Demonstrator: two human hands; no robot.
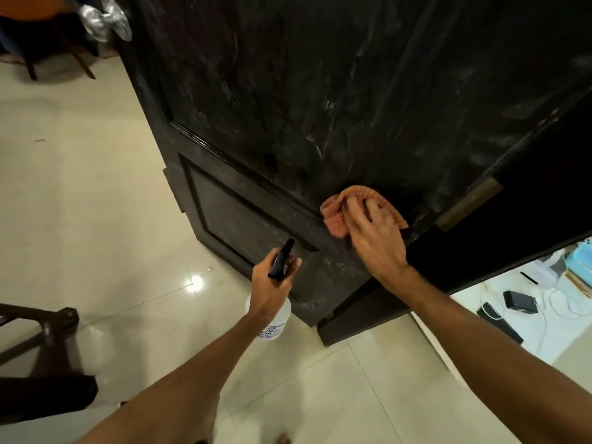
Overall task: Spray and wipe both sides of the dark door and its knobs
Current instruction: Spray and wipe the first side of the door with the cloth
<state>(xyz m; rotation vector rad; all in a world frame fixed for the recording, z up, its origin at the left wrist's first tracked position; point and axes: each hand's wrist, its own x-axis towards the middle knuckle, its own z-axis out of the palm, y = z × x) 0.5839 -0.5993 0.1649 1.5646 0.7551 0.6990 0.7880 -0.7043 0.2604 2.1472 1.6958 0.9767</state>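
Note:
The dark panelled door (288, 107) stands ajar and fills the upper middle, its face streaked with wet smears. A silver knob (105, 22) juts from its edge at the top left. My right hand (374, 241) presses an orange checked cloth (336, 216) flat against the door's lower part, near the hinge side. My left hand (272, 283) grips a clear spray bottle (270, 322) with a black trigger head, its nozzle aimed at the lower door panel. A brass hinge (469, 203) shows at the right.
Glossy cream floor tiles (80, 203) spread left and below. Dark wooden furniture (38, 357) stands at the lower left, and chair legs (32, 65) at the top left. Past the door at the right, black devices and white cables (519, 302) lie on the floor.

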